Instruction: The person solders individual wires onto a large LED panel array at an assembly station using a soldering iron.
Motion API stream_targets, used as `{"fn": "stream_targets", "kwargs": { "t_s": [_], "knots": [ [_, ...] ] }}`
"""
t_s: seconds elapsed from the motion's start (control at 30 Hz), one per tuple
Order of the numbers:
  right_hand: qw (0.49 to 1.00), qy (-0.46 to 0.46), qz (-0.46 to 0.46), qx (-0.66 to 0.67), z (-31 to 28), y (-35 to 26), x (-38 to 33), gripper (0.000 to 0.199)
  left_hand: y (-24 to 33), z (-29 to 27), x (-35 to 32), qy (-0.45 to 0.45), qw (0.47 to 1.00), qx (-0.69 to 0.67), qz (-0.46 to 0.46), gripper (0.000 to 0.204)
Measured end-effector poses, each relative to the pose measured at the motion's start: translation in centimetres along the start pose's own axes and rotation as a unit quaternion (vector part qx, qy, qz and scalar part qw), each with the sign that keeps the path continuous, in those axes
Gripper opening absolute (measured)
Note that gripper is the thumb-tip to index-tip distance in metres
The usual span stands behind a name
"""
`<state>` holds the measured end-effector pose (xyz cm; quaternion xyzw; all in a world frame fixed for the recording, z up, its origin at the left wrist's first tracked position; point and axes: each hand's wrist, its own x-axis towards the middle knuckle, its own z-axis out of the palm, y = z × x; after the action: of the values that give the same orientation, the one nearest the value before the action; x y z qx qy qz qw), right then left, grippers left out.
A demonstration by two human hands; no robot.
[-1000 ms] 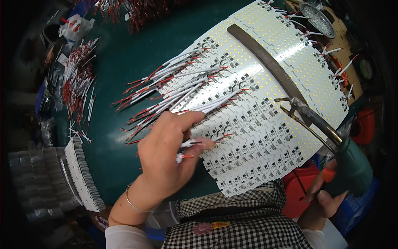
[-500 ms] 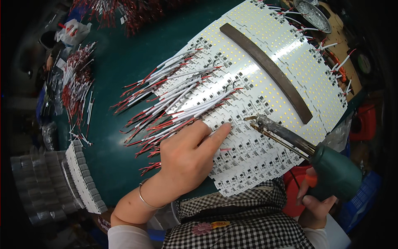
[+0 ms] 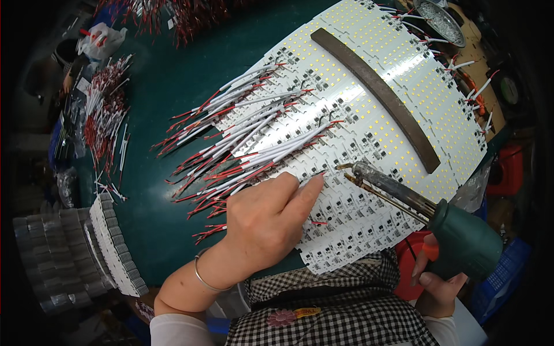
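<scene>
1. We're working over the boards (image 3: pixel 358 230), which are lying overlapped on the green bench (image 3: pixel 153 222), ahead of both hands.
2. L hand (image 3: pixel 265 213) is the nearer one: we're putting its index fingertip (image 3: pixel 315 185) down at the chip rows, finger pointing up & R. A red lead (image 3: pixel 324 173) is showing right at that fingertip; we can't tell if the fingers are pinching it, as the curled ones are hidden.
3. A 2nd lead (image 3: pixel 318 223) is poking out just R of L hand, lower down.
4. R hand (image 3: pixel 441 288) is gripping the handle of the iron (image 3: pixel 447 228), off the boards' lower R edge & well apart from L hand.
5. Ref. axis: the iron is slanting from lower R to upper L, its tip (image 3: pixel 344 166) sitting just R of & slightly beyond the L fingertip, w/ a small gap btwn. Tip-to-board contact: can't tell.
6. Wires (image 3: pixel 291 145) are lying in bunches beyond L hand, red ends mostly L; the bar (image 3: pixel 381 91) is resting on the boards, beyond the iron.
</scene>
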<state>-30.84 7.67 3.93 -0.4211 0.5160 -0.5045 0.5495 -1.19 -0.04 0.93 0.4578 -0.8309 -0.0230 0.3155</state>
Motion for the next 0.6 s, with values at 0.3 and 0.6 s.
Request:
{"fn": "stream_targets", "kwargs": {
  "t_s": [0.3,0.6],
  "knots": [
    [0.999,0.012,0.031,-0.011,0.8,0.0,-0.1,0.066,0.1,0.2,0.2,-0.01,0.999,-0.035,-0.018,0.04],
    [0.997,-0.025,0.064,-0.017,1.6,-0.2,0.5,0.065,0.1,0.0,0.1,-0.025,0.998,-0.055,-0.036,0.045]
  ]
}}
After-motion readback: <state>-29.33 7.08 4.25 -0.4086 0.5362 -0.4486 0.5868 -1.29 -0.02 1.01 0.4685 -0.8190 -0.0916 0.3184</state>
